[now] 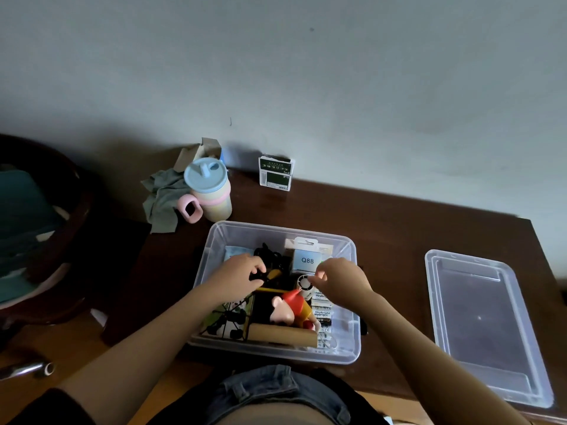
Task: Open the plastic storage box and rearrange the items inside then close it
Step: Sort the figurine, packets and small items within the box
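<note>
Storage box [277,352] open, long axis near-far — left hand [237,273] grips black item [257,277]; right hand [340,279] grasp unclear.

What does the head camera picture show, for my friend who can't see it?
Two hands reach into an open clear box of small things on a brown table: the left hand grips something black, the right hand pinches near a small fan. The lid lies to the right.
</note>
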Demonstrator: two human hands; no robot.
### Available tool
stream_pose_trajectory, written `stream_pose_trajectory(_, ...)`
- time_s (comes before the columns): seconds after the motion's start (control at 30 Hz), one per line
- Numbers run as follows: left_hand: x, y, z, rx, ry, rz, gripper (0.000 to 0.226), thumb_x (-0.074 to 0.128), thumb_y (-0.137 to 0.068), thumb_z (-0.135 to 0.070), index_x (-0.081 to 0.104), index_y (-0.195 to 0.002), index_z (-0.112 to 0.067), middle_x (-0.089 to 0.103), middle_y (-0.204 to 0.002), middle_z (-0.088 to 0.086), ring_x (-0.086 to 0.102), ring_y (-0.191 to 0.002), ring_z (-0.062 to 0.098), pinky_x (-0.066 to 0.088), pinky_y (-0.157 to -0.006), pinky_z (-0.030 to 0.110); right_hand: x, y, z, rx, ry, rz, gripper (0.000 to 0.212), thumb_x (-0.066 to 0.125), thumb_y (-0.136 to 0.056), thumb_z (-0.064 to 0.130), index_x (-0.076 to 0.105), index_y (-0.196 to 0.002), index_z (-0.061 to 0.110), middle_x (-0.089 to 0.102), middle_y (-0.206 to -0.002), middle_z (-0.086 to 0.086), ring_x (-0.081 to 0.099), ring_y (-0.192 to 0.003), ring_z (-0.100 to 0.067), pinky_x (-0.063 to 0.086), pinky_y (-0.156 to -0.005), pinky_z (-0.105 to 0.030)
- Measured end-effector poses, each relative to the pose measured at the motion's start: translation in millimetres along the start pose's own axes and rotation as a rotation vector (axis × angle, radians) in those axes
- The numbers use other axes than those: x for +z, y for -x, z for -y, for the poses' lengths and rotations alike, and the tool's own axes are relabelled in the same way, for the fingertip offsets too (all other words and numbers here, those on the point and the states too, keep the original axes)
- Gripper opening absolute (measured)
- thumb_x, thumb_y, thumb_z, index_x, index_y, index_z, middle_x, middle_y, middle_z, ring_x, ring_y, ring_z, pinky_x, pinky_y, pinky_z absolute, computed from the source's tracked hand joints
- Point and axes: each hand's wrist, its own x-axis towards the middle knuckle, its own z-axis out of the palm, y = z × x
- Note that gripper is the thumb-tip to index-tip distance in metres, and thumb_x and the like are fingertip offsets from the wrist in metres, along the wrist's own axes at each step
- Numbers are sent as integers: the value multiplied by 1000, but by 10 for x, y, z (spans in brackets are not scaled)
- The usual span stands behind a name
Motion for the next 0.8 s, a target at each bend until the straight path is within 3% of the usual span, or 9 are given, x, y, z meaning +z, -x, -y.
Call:
stream_pose_trajectory(0.17,-3,-53,72,-98,-16,102,31,63,-87,-19,64,-117,-17,66,-114,0,60,-104,12,43,-81,19,13,-61,189,-10,-157,-58,22,53,-91,34,70,-95,19,71,-95,3,66,-87,-15,56,-75,-33)
stream_pose_trajectory(0.27,-34,-131,-19,-73,-115,198,20,64,-85,-21,73,-99,-10,71,-97,5,64,-90,20,45,-74,26,4,-109,265,-27,-148,-58,23,51,-92,34,69,-97,20,71,-96,3,66,-85,-16,57,-74,-34)
stream_pose_trajectory(0.37,-91,-162,-54,-55,-126,226,17,60,-84,-15,72,-79,-6,63,-68,4,56,-64,18,41,-61,27,-6,-145,269,-26,-140,-51,23,50,-91,32,69,-96,20,71,-97,1,65,-88,-18,56,-74,-33)
stream_pose_trajectory(0.43,-165,-151,-36,-40,-45,169,18,63,-84,-18,73,-72,-11,60,-56,-5,53,-54,11,40,-56,23,-26,-164,242,-23,-170,-62,22,50,-91,30,70,-96,20,72,-97,3,65,-88,-17,56,-74,-32)
stream_pose_trajectory(0.53,-299,-107,-16,-40,168,33,15,69,-82,-21,75,-69,-18,66,-55,-6,56,-48,2,43,-54,19,-52,-182,250,-91,-209,-78,20,55,-90,34,67,-103,24,72,-97,7,65,-89,-14,50,-70,-26)
stream_pose_trajectory(0.63,-378,-38,-67,15,370,-19,16,72,-82,-21,72,-68,-27,66,-53,-10,54,-45,-1,41,-50,15,-31,-211,358,-192,-220,-13,32,61,-87,42,62,-116,29,69,-96,6,59,-81,-12,43,-63,-25)
stream_pose_trajectory(0.8,-389,16,-120,14,618,-79,11,70,-85,-15,74,-80,-5,68,-57,-6,57,-49,1,43,-53,12,-34,-275,449,-230,-209,-6,23,63,-86,43,71,-91,21,59,-77,6,53,-69,-11,40,-57,-27)
